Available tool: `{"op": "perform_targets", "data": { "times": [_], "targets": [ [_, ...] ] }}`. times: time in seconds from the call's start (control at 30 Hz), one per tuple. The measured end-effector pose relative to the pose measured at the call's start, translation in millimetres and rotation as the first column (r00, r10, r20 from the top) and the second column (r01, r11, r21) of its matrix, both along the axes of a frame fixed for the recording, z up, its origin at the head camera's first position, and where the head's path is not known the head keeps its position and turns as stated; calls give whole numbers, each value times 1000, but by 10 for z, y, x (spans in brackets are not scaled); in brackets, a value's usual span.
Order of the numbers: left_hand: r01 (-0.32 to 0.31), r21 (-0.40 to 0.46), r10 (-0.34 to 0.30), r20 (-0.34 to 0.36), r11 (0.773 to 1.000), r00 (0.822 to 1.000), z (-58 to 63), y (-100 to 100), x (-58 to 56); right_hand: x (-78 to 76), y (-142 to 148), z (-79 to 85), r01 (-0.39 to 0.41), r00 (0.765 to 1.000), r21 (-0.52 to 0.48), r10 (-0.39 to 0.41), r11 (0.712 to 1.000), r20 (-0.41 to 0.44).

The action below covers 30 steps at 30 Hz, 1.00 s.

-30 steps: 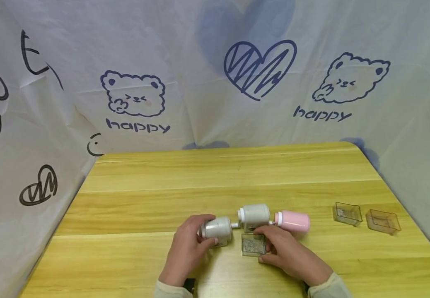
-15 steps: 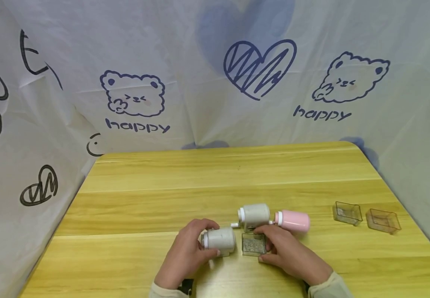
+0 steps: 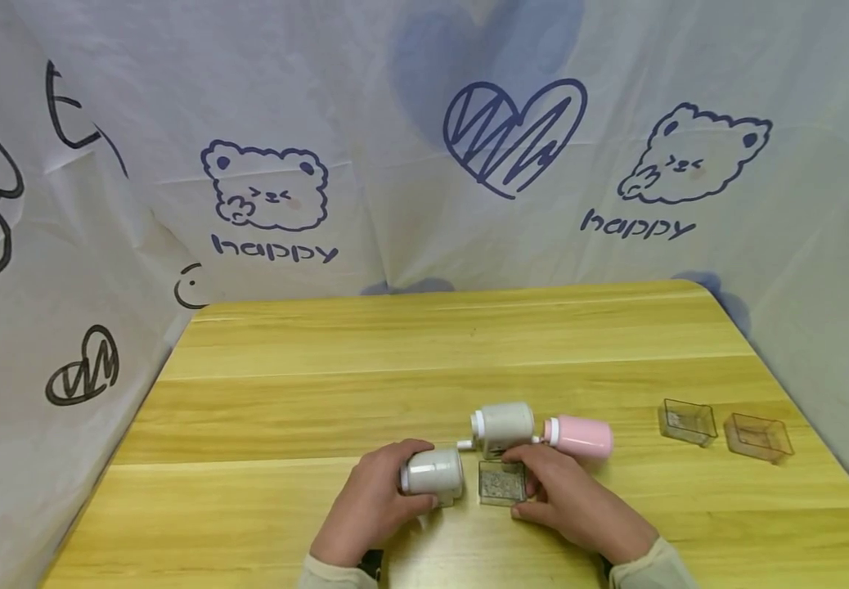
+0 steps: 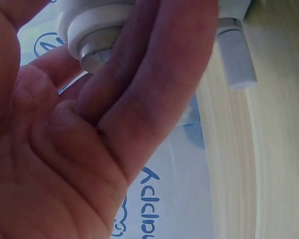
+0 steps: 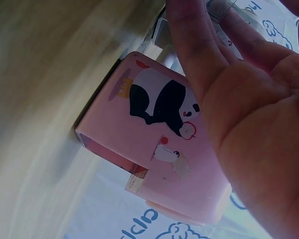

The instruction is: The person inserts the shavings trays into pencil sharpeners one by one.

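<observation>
Fingers and thumb of my left hand [image 3: 373, 503] grip a pale grey crank pencil sharpener [image 3: 433, 471], seen in part in the left wrist view. To its right, my right hand [image 3: 568, 495] pinches a small clear shavings drawer [image 3: 501, 484] by its right side. Grey speckled matter lies in the drawer. Just behind it lies a second pale grey sharpener [image 3: 507, 422] with a white handle. Beside that, a pink sharpener [image 3: 579, 437] is on its side. The right wrist view shows its panda picture on the pink casing [image 5: 154, 129].
Two more clear drawers lie at the right of the table, one greyish [image 3: 687, 422] and one with a pinkish tint [image 3: 757, 438]. A white cloth [image 3: 388, 164] with drawings hangs behind the wooden table [image 3: 321, 352] and along its sides.
My left hand has drawn the grey sharpener a little toward me and slightly right, turning it a bit. My right hand and the drawer have stayed in place.
</observation>
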<state>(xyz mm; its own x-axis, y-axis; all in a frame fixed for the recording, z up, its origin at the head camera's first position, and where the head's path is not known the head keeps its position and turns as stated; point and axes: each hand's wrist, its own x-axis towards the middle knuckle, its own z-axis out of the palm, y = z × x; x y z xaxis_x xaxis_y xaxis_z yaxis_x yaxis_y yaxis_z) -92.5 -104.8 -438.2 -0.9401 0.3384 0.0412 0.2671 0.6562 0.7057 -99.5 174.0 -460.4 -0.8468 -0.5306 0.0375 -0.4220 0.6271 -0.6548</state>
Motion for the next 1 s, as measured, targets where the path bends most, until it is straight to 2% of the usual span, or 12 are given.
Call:
{"op": "perform_targets", "data": {
  "times": [0.27,0.7,1.0],
  "targets": [
    [29,1,-29,43,1000,999,17,2,-5,-2,-7,-1,-5,1000,16,5,1000,-12],
    [74,50,-76,24,996,997,-12,23,1,4,-19,-22,1,999,-36,-2,999,-36],
    [72,45,-74,27,996,997,-19,45,-7,-2,-14,-15,-24,998,-29,23,999,-65]
  ]
}}
